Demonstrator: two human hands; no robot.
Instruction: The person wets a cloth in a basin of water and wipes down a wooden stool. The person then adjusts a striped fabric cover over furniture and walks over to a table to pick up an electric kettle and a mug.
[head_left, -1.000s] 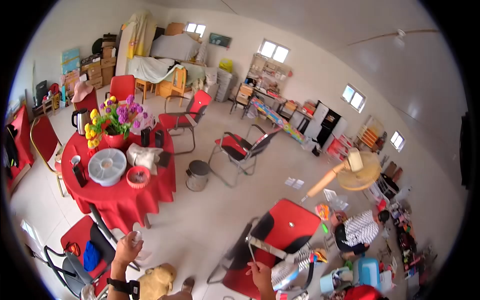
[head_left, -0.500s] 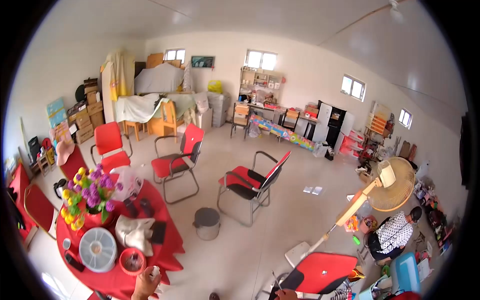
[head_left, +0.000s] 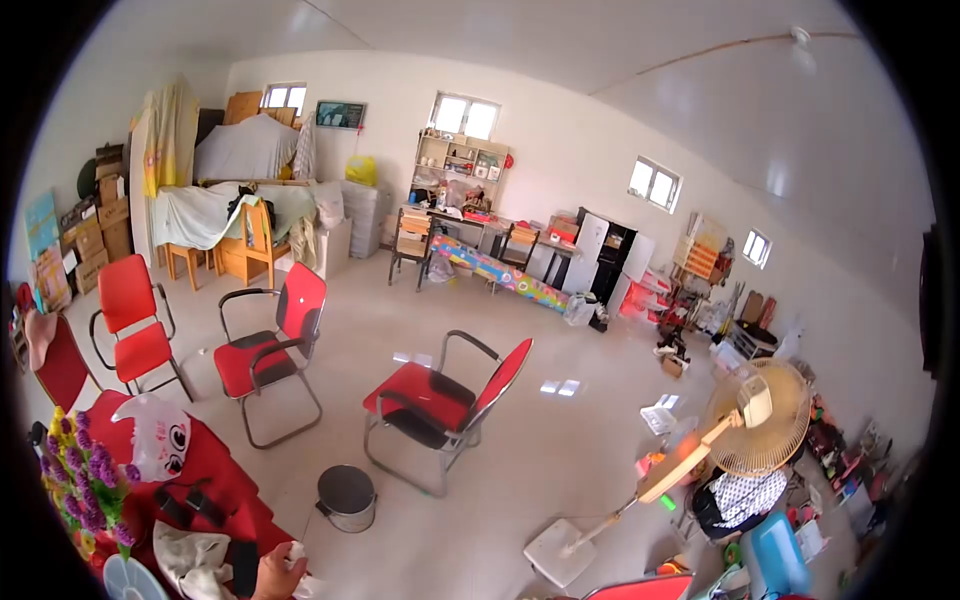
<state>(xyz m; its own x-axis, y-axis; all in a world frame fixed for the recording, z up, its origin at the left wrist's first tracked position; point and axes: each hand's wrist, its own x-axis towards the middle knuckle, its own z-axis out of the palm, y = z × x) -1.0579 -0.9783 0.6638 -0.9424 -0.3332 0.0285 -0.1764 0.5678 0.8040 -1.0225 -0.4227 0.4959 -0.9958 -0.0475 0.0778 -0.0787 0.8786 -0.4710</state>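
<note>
My left hand [head_left: 278, 574] is at the bottom, beside the red-covered table [head_left: 225, 470], with its fingers closed on a crumpled white item [head_left: 298, 556]. Next to it on the table lie a dark flat object [head_left: 244, 568] and a pale cloth [head_left: 190, 560]. A white plastic bag [head_left: 160, 437] and purple and yellow flowers [head_left: 88, 480] stand farther along the table. A grey bucket [head_left: 346, 500] is on the floor to the right of my hand. My right hand does not show.
Red and black chairs [head_left: 425, 400] stand on the tiled floor. A standing fan [head_left: 690, 460] is at the right, in front of a seated person in a patterned top [head_left: 745, 498]. Another red chair back [head_left: 645, 588] shows at the bottom edge.
The view has turned to the right, so the table and chairs sit farther left. My right hand has left the view. My left hand still holds the white item.
</note>
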